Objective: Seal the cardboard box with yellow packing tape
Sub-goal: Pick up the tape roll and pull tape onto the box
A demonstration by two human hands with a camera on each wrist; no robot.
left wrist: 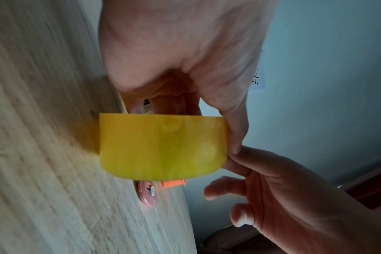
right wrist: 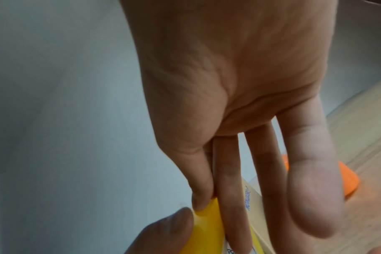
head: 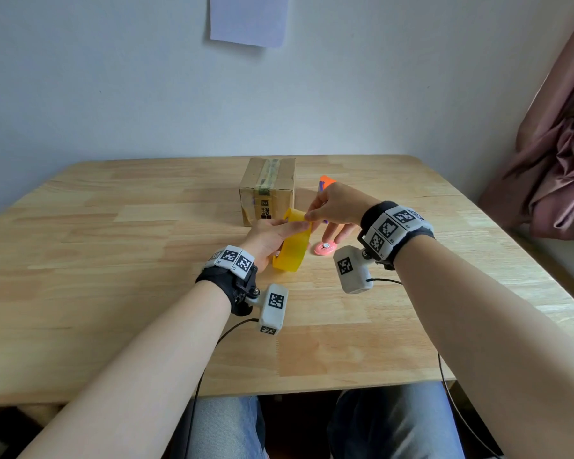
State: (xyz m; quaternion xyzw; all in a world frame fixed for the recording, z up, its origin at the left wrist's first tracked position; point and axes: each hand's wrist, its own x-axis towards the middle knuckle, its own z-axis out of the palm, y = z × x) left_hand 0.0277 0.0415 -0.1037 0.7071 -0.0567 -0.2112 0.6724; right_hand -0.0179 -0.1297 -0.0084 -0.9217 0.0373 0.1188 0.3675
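Note:
A closed cardboard box with old tape along its top seam stands at the table's far middle. In front of it my left hand grips a roll of yellow packing tape on edge, fingers through its core and thumb along its outer face. The roll is low over the table; contact is unclear. My right hand pinches the roll's top edge between thumb and forefinger. In the right wrist view those fingertips meet on the yellow tape, beside the left thumb.
A small pink round disc lies on the wooden table just right of the roll. An orange and purple object sits beside the box, behind my right hand. A pink curtain hangs at the right; a paper sheet is on the wall.

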